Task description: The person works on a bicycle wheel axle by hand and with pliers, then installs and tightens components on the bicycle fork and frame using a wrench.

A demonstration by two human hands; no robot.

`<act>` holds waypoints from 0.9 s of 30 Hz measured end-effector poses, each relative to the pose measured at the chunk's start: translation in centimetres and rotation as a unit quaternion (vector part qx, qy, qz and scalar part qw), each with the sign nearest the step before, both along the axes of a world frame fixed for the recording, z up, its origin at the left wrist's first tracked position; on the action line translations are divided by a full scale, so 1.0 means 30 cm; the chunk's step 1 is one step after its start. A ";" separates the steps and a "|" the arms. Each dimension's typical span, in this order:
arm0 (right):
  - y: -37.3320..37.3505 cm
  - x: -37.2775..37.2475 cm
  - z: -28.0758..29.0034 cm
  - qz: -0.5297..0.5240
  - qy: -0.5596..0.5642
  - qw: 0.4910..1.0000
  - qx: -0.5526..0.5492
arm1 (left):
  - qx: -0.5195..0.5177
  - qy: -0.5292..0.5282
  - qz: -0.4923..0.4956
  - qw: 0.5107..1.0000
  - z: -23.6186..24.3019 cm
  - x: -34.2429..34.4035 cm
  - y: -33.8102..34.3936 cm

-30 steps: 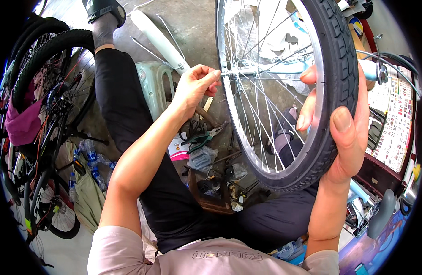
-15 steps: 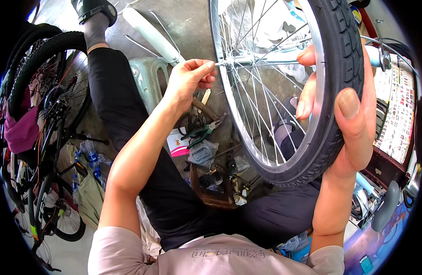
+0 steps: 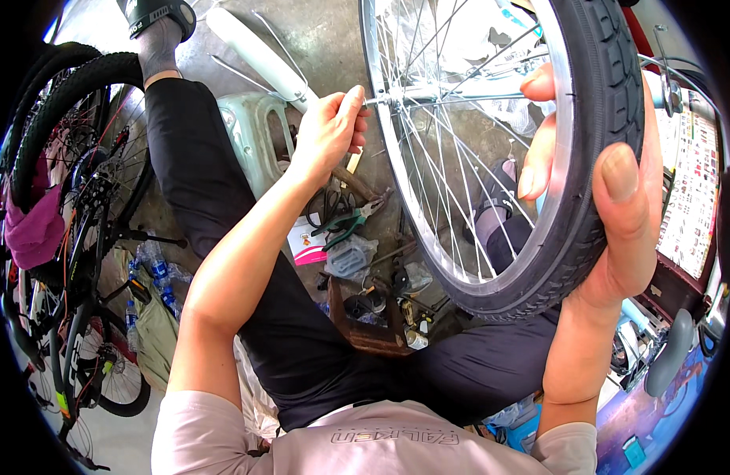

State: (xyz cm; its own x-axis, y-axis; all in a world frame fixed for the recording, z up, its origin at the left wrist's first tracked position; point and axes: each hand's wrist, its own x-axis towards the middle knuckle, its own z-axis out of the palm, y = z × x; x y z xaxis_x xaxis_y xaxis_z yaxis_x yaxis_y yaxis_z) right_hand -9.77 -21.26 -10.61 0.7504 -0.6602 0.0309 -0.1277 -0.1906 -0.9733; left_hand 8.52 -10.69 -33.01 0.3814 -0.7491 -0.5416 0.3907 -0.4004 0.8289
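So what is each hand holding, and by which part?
The right hand grips the wheel by its tyre and rim, on the right side. The left hand pinches the thin metal rod at the hub by its outer end.

Black tyre (image 3: pixel 609 111), silver rim (image 3: pixel 567 131)

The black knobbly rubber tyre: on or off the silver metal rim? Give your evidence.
On: the tyre sits around the rim all along their visible curve.

A pinkish-grey lettered T-shirt (image 3: pixel 365 455), black trousers (image 3: pixel 202 166) and, upper left, a grey sock (image 3: pixel 159 46) and black shoe (image 3: pixel 163 17) are worn.
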 end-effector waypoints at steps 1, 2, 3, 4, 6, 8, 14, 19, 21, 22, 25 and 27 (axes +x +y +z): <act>0.000 0.000 -0.002 0.001 -0.001 1.000 0.000 | 0.012 -0.034 -0.003 0.999 -0.004 -0.003 -0.003; 0.000 -0.001 -0.004 0.002 -0.001 1.000 0.000 | 0.024 -0.067 -0.007 0.997 -0.009 -0.004 -0.006; -0.001 -0.001 -0.006 0.006 -0.005 1.000 0.003 | 0.025 -0.067 -0.007 0.997 -0.017 0.000 -0.009; -0.001 -0.001 -0.007 0.007 -0.006 1.000 0.005 | 0.034 -0.082 -0.019 0.996 -0.028 0.005 -0.012; -0.001 -0.001 -0.010 0.009 -0.009 1.000 0.005 | 0.043 -0.095 -0.030 0.994 -0.055 0.011 -0.017; -0.004 -0.004 -0.009 0.008 -0.011 1.000 0.004 | 0.038 -0.128 -0.017 0.991 -0.073 0.010 -0.022; -0.012 -0.012 -0.001 0.019 0.002 1.000 0.012 | 0.022 -0.063 -0.009 0.998 -0.020 -0.007 -0.019; -0.022 -0.022 -0.004 0.021 0.001 1.000 0.009 | 0.008 -0.085 -0.016 0.996 -0.008 -0.008 -0.007; -0.019 -0.021 -0.005 0.019 0.001 1.000 0.009 | -0.004 -0.084 -0.008 0.996 -0.009 -0.010 -0.002; -0.018 -0.021 -0.004 0.019 0.001 1.000 0.008 | -0.023 -0.096 -0.007 0.995 -0.012 -0.010 0.001; -0.016 -0.021 -0.003 0.016 -0.001 1.000 0.007 | -0.070 -0.151 -0.005 0.986 -0.037 -0.009 0.007; -0.013 -0.022 -0.002 0.013 -0.002 1.000 0.006 | -0.098 -0.193 -0.005 0.976 -0.048 -0.012 0.009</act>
State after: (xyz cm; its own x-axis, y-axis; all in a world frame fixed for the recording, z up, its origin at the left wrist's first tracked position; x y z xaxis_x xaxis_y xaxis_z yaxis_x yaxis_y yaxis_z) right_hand -10.44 -21.65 -10.67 0.7671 -0.6410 0.0252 -0.1198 -0.1817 -0.9760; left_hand 8.15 -10.42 -34.43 0.5212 -0.8286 -0.2044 0.0314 -0.2208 0.9748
